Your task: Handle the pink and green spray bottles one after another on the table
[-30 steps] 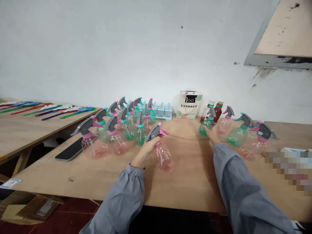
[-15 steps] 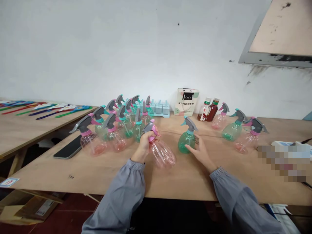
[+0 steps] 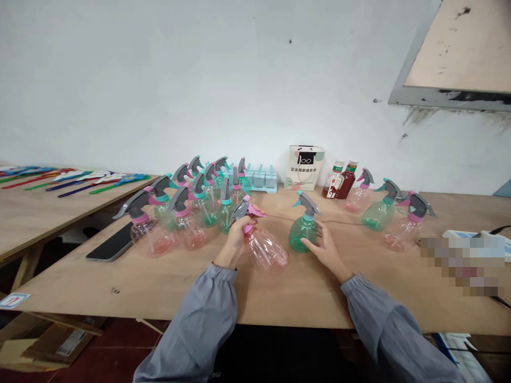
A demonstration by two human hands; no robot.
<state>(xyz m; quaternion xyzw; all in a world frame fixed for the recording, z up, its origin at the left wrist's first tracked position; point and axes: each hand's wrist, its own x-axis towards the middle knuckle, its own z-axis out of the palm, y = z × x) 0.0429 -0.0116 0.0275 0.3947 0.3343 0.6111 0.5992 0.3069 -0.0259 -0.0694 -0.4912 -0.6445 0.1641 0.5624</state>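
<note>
My left hand (image 3: 234,238) is closed round the neck of a pink spray bottle (image 3: 264,249), which tilts to the right just above the wooden table (image 3: 207,290). My right hand (image 3: 325,249) rests against the right side of a green spray bottle (image 3: 302,231) standing upright at mid-table, fingers loosely curved round it. A cluster of several pink and green spray bottles (image 3: 191,210) stands to the left of my left hand.
Three more spray bottles (image 3: 379,213) stand at the right. Two drink bottles (image 3: 341,181), a small printed bag (image 3: 305,167) and a pale blue ice mould (image 3: 261,178) sit by the wall. A phone (image 3: 112,242) lies at the left. A second table (image 3: 35,205) holds coloured sticks.
My right hand drew the green bottle from the right group to mid-table and set it upright. My left hand tilted the pink bottle further right.
</note>
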